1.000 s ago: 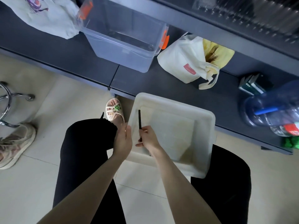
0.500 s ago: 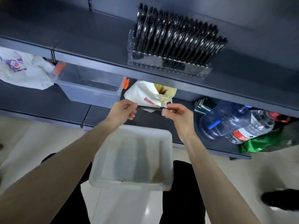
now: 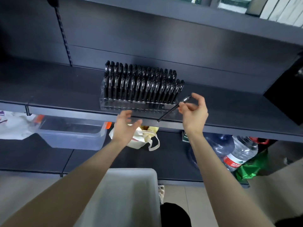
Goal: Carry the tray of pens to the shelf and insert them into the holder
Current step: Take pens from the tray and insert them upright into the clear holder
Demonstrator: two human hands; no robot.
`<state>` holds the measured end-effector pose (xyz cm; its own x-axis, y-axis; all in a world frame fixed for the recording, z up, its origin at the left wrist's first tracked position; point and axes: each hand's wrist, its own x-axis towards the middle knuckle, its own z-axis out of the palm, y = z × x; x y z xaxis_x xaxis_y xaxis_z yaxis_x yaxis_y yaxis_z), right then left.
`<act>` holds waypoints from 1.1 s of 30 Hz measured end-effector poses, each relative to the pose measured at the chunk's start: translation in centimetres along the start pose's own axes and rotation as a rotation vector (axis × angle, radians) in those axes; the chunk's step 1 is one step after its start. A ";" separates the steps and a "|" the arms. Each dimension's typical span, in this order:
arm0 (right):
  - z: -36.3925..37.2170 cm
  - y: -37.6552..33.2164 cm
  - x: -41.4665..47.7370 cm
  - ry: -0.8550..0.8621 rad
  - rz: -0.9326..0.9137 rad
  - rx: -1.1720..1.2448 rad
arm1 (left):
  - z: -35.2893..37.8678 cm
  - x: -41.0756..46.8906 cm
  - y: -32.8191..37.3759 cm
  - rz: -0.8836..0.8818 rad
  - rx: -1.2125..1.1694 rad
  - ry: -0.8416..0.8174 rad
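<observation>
Black pen (image 3: 168, 113) is pinched btw thumb & forefinger of R hand (image 3: 194, 112), other fingers spread loose. Pen is tilted: upper end by the right front corner of the clear holder (image 3: 139, 106), lower end over the shelf (image 3: 65, 95) front edge. It sits just in front of the holder, not in a slot. The holder stands on the shelf w/ rows of black pens (image 3: 141, 84) upright in it. L hand (image 3: 125, 126) is released, fingers relaxed, grasping nothing, at the shelf edge below the holder's middle, apart from the pen. White tray (image 3: 131, 171) lies low btw the forearms. Lower shelf: clear bin (image 3: 72, 136), cloth bag (image 3: 139, 140), water bottles (image 3: 237, 153), green bag (image 3: 250, 167).
</observation>
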<state>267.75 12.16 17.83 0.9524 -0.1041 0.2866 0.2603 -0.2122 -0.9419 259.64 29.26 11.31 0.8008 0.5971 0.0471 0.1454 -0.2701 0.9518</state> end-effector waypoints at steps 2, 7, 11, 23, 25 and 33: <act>-0.3 -0.1 1.5 0.057 -0.137 -0.127 | -0.3 1.3 -0.4 0.027 0.103 0.175; 0.0 -0.6 4.7 0.147 -0.306 -0.234 | -1.5 4.5 -1.8 0.041 0.301 0.410; 0.6 -0.5 6.0 0.150 -0.378 -0.277 | -2.0 6.6 -2.8 0.043 0.265 0.390; 2.5 1.6 6.6 0.042 -0.495 -0.463 | -2.0 7.5 -3.7 0.029 0.191 0.410; 2.6 1.6 6.9 0.011 -0.481 -0.502 | -2.1 7.5 -3.7 0.023 0.191 0.411; 2.5 0.9 6.8 -0.065 -0.420 -0.571 | -2.3 7.4 -3.6 -0.005 0.205 0.383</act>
<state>274.81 13.68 18.53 0.8020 0.1522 0.5775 0.5002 -0.6996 -0.5102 263.75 36.40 8.96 0.5321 0.8254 0.1887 0.2917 -0.3880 0.8743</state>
